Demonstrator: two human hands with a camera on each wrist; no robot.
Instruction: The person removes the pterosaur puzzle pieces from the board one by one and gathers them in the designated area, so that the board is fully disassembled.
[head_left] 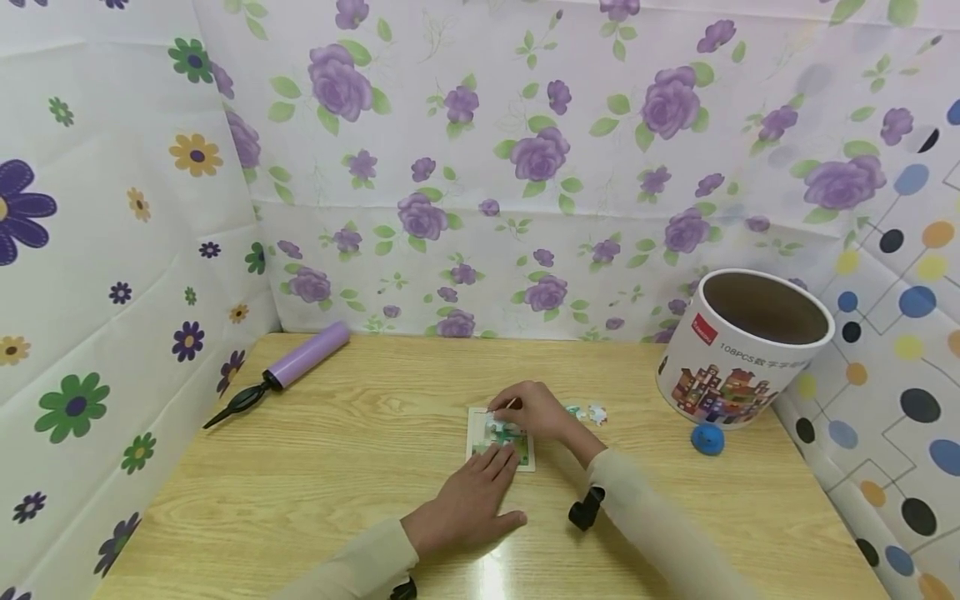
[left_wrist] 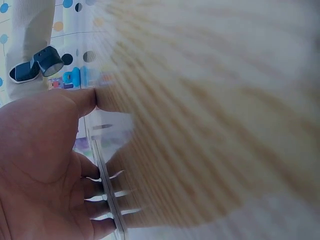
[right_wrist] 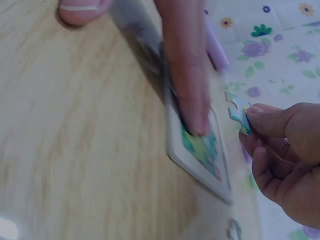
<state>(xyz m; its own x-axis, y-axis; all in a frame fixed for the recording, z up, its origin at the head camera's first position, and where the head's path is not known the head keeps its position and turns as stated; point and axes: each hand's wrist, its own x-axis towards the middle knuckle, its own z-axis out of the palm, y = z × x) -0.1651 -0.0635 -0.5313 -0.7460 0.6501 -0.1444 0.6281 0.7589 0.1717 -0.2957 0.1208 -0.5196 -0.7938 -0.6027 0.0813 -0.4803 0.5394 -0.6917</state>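
A small jigsaw puzzle board (head_left: 528, 462) with a pale frame and a green picture lies flat on the wooden table. My left hand (head_left: 468, 504) rests on its near edge with straight fingers; the left wrist view shows the fingertips over the board's edge (left_wrist: 111, 195). Between thumb and fingertips my right hand (head_left: 538, 412) pinches a puzzle piece (right_wrist: 239, 114), light blue and green with a notched edge. That hand is over the board's far right part. Loose puzzle pieces (head_left: 597, 414) lie on the table just right of the right hand.
A purple hand pump (head_left: 309, 357) with a black nozzle lies at the back left. At the back right stands a large white printed bucket (head_left: 738, 367), with a small blue object (head_left: 707, 438) before it. Patterned cloth (head_left: 465, 167) surrounds the table (head_left: 300, 492) on three sides.
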